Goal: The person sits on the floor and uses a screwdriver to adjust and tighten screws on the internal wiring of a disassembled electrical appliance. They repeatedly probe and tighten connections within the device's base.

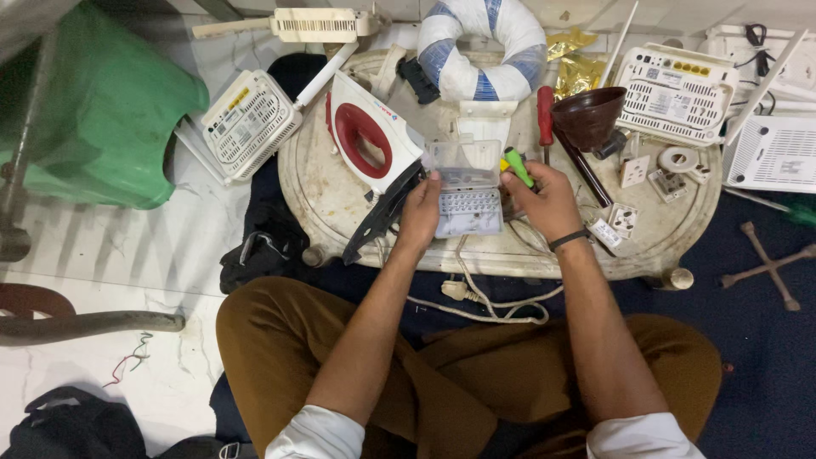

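Now | left hand (420, 214) steadies bit case (466, 189) | right hand (544, 200) grips, seemingly, green screwdriver (518, 166)

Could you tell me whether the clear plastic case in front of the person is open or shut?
Open: the case has its lid raised behind the tray, showing rows of bits; the left hand steadies it.

clear bit case (466, 191) open, green screwdriver (518, 167) perhaps
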